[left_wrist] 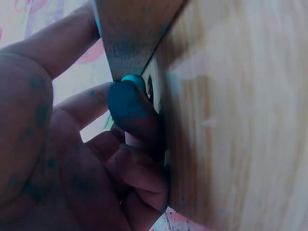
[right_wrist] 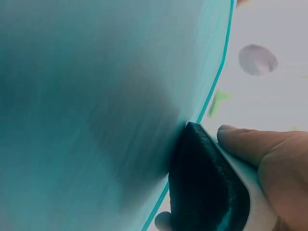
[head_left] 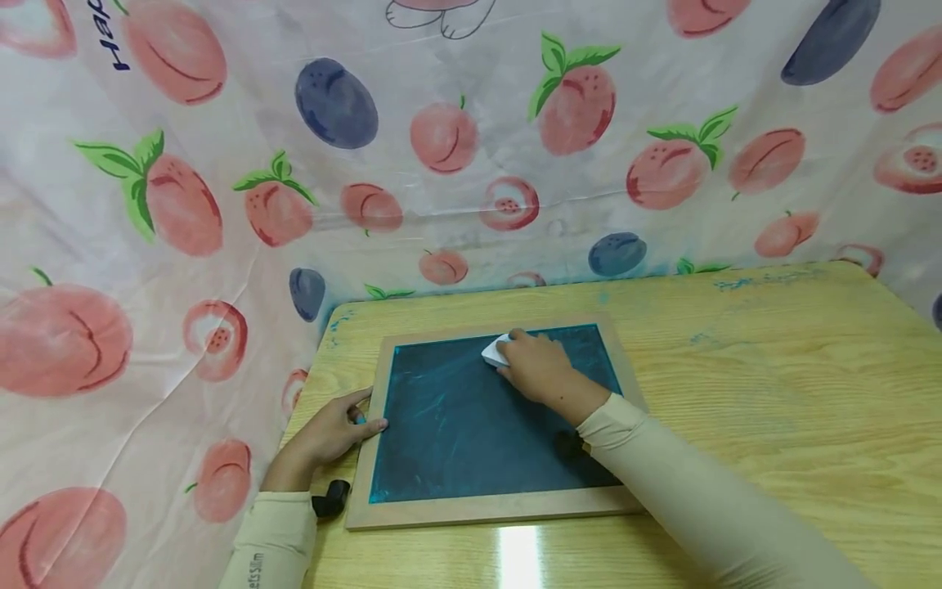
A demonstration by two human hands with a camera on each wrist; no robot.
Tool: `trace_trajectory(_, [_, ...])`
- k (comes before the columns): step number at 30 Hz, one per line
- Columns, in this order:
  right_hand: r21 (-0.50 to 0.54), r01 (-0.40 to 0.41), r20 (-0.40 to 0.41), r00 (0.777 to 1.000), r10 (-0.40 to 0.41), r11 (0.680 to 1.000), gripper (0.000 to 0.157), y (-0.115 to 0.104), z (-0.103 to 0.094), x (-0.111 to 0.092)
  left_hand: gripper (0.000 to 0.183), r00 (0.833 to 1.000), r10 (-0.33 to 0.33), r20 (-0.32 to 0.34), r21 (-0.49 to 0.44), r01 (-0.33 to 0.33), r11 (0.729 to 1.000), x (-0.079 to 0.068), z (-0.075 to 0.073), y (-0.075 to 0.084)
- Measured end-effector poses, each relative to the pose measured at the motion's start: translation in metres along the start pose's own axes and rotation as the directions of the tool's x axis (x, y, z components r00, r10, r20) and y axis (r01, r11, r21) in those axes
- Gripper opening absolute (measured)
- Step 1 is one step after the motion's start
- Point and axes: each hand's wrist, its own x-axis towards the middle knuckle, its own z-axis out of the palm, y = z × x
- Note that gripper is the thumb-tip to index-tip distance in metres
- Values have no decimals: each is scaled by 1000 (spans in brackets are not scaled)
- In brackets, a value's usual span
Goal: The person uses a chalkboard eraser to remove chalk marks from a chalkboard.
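Observation:
A small chalkboard (head_left: 471, 433) with a pale wooden frame (head_left: 486, 509) lies on the table, faint smears across its dark surface. Near the board's upper edge my right hand (head_left: 540, 364) grips a white eraser (head_left: 495, 352). In the right wrist view the eraser's dark felt (right_wrist: 207, 187) meets the board at a tilt. At the frame's left side is my left hand (head_left: 331, 429), its thumb resting on the frame. A small blue piece of chalk (head_left: 360, 419) sits in its curled fingers; the left wrist view shows the chalk's end (left_wrist: 134, 79) and blue dust on the skin.
The yellow wood-grain table (head_left: 773, 393) extends to the right of the board, with blue chalk marks (head_left: 736, 283) near its back edge. A fruit-printed cloth (head_left: 441, 213) hangs behind and to the left. Black wrist cameras (head_left: 333, 499) sit at both wrists.

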Motion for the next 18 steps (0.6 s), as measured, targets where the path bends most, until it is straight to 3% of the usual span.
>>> trace_trajectory(9, [38, -69, -24, 997, 70, 997, 46, 61, -4, -16, 71, 1000, -14, 7, 5, 14, 1000, -2, 1, 0])
trace_trajectory(18, [20, -56, -64, 996, 58, 998, 45, 71, -3, -23, 74, 1000, 5, 4, 17, -5, 1000, -2, 1, 0])
